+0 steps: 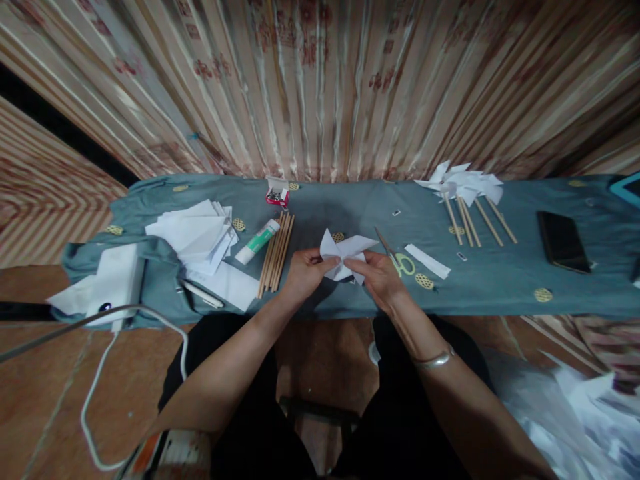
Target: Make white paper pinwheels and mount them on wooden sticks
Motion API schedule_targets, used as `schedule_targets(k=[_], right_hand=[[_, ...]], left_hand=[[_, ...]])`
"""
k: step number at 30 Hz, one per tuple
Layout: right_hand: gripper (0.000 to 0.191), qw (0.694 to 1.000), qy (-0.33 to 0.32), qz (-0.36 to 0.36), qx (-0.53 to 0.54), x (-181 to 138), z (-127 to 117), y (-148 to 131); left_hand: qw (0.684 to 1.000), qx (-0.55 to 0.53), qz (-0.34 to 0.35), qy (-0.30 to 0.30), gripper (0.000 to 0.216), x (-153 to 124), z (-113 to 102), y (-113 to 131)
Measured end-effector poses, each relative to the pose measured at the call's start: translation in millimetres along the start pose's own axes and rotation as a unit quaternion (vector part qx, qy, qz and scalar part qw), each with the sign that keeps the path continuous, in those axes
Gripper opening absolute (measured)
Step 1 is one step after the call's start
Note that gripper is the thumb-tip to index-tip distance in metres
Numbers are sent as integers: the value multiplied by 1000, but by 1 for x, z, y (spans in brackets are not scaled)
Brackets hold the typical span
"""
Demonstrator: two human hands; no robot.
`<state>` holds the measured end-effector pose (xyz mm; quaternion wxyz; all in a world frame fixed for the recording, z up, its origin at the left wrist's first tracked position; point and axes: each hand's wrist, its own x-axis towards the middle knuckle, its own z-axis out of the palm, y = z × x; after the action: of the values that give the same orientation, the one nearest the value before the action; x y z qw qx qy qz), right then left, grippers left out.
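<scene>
Folded paper: a white folded paper [345, 257] is held just over the blue cloth [500, 280], in the middle, close to the person.
Left hand: the left hand [304, 273] pinches the left side of the folded paper, fingers closed tight on it.
Right hand: the right hand [380, 279] pinches the right side of the folded paper, fingers closed on it too.
Done: far to the right of the folded paper lie white pinwheels [463, 183] on sticks. They look finished.
Not done: the folded paper has no stick on it. It looks only partly made.
Left over: a bunch of bare sticks [277, 252] lies just left of the folded paper, and a pile of white sheets [193, 233] lies farther left. I think there is stuff for more.
Tools: the glue stick [257, 241] is left of the folded paper, beside the bare sticks. The scissors [397, 260] are just right of it.
</scene>
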<state>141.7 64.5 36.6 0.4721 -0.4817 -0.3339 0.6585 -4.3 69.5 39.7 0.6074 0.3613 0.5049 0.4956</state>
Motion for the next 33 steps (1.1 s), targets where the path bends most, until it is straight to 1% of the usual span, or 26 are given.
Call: schedule_targets(k=[4, 9, 14, 19, 23, 28, 33], right_hand=[[31, 1000, -7, -7, -3, 0, -1, -3], [29, 999, 12, -20, 22, 1, -2, -2], [30, 1000, 9, -10, 9, 3, -4, 0], [30, 1000, 2, -13, 5, 3, -4, 1], [31, 1000, 8, -9, 23, 1, 0, 0], [33, 999, 18, 4, 40, 1, 2, 0], [36, 999, 7, -3, 34, 3, 1, 1]], left_hand=[[1000, -4, -1, 5, 19, -2, -1, 3], [1000, -9, -5, 4, 22, -3, -2, 2], [1000, -14, -13, -20, 29, -1, 1, -1], [1000, 5, -10, -13, 23, 0, 2, -3], [1000, 9, -5, -7, 19, -1, 2, -4], [1000, 7, 2, -10, 18, -1, 4, -5], [1000, 4, 9, -11, 19, 3, 4, -6]])
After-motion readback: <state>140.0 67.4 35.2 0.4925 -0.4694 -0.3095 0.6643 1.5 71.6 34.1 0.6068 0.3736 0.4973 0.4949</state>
